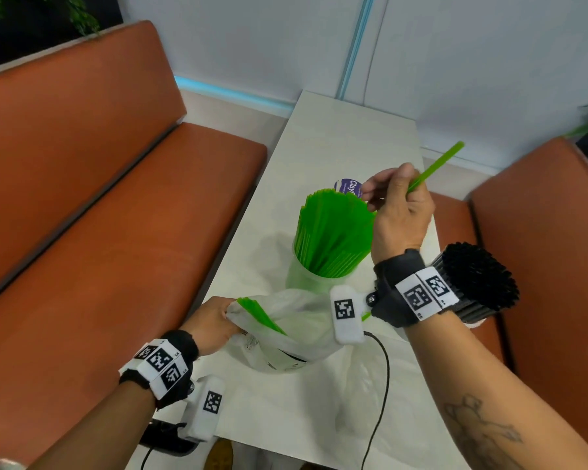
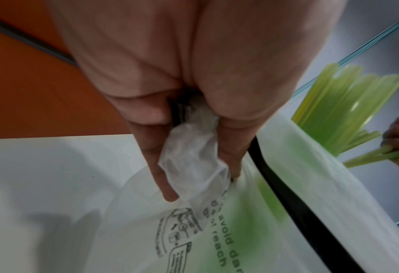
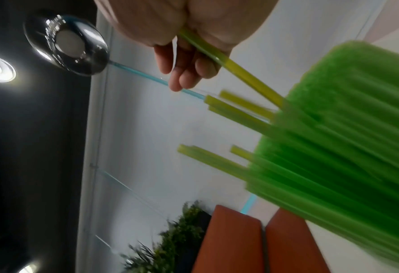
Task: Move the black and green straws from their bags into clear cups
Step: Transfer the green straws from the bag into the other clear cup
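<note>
A clear cup (image 1: 304,278) packed with green straws (image 1: 331,228) stands mid-table. My right hand (image 1: 387,193) hovers just above and right of them and pinches one green straw (image 1: 437,164), whose free end points up and right; in the right wrist view that straw (image 3: 231,65) runs from the fingers (image 3: 184,77) down into the bundle (image 3: 348,144). My left hand (image 1: 223,322) grips the mouth of a translucent bag (image 1: 299,330) lying on the table, with a few green straws (image 1: 262,315) inside. Its fingers (image 2: 157,166) pinch the crumpled plastic (image 2: 194,157). Black straws (image 1: 479,276) stand bundled behind my right wrist; their cup is hidden.
The white table (image 1: 336,137) is narrow, with orange benches on the left (image 1: 99,205) and right (image 1: 540,249). A purple-labelled item (image 1: 350,186) sits behind the green straws. A black cable (image 1: 384,374) and a flat empty clear bag (image 1: 357,405) lie at the near end.
</note>
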